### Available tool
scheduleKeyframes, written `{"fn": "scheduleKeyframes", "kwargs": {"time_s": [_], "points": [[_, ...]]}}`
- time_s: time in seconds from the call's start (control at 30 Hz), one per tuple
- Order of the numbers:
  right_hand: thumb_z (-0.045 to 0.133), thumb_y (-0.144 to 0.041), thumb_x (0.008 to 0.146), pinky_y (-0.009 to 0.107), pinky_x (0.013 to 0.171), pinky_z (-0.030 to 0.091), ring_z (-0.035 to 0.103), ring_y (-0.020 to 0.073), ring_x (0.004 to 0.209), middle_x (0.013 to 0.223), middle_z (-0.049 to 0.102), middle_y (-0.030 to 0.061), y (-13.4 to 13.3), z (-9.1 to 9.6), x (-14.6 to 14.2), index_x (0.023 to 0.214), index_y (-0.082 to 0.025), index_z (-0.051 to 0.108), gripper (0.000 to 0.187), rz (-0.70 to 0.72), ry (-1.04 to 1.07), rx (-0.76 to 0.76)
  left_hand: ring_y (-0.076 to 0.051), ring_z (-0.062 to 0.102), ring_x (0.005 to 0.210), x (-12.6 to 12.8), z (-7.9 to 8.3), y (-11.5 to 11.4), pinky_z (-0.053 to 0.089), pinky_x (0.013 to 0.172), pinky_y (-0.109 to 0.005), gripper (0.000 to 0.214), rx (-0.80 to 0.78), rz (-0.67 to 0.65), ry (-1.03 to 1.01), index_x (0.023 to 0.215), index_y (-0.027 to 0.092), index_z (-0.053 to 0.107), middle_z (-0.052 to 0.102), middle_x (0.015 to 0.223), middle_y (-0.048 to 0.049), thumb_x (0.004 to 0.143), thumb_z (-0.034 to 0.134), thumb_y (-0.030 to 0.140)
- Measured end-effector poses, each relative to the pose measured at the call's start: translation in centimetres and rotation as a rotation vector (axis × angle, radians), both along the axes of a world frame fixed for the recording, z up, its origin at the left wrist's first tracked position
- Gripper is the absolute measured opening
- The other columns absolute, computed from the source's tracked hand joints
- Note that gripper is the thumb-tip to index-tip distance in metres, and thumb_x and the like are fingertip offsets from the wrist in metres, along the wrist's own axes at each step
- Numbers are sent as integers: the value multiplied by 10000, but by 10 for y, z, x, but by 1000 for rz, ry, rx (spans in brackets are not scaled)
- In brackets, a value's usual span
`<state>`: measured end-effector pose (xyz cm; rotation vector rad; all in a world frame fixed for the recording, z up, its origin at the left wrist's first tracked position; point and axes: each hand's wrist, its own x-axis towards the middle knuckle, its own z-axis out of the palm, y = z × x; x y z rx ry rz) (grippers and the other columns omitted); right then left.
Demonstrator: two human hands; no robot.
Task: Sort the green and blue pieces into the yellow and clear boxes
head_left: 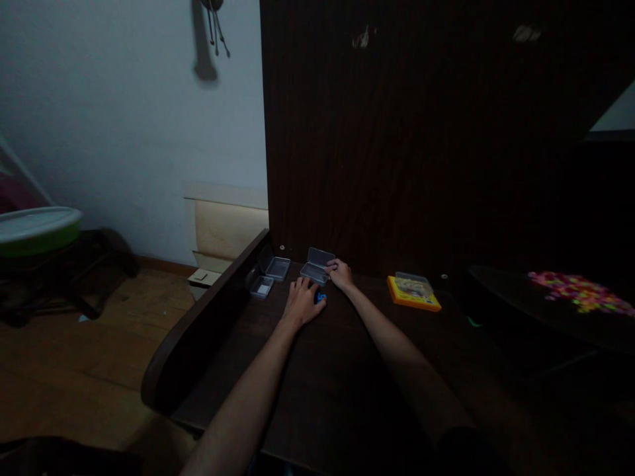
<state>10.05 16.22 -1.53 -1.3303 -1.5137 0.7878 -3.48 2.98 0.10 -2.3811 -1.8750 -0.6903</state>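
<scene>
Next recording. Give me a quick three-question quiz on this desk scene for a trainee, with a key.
1. True or false: the right hand touches a clear plastic box.
2. What colour is the small object beside the left hand? A red, B blue, C white.
3. Fill in: the yellow box lies to the ____ of both hands.
Key: 1 true; 2 B; 3 right.

left hand [302,301]: bare | right hand [340,272]: bare | forearms: both bare up to the elbows
</scene>
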Motion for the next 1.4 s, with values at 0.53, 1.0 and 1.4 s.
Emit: {"fn": "scheduleKeyframes", "kwargs": {"time_s": [0.53, 1.0, 1.4], "points": [[597, -256, 807, 378, 907, 469, 608, 208, 934, 926, 680, 56, -49, 47, 80, 823, -206, 677, 95, 207, -286, 334, -306, 473, 1220, -2, 1, 2, 343, 1078, -436, 511, -70, -4, -40, 1288, 160, 563, 551, 1274, -141, 873, 536, 458], [574, -448, 792, 507, 948, 422, 536, 325, 1081, 1194, 628, 118, -65, 70, 248, 1141, -223, 666, 425, 210, -1011, 185, -271, 451, 1289, -14, -2, 6, 356, 1114, -404, 527, -119, -149, -92, 1344, 157, 531, 514, 1391, -113, 901, 524, 442], [553, -431, 824, 501, 1064, 354, 461, 332, 1243, 1377, 506, 124, -72, 52, 268, 1375, -224, 503, 591, 218, -986, 76, -261, 466, 1263, -16, -6, 6, 381, 1090, -445, 401, -62, -260, -53, 1265, 177, 599, 539, 1343, -113, 955, 449, 383]]}}
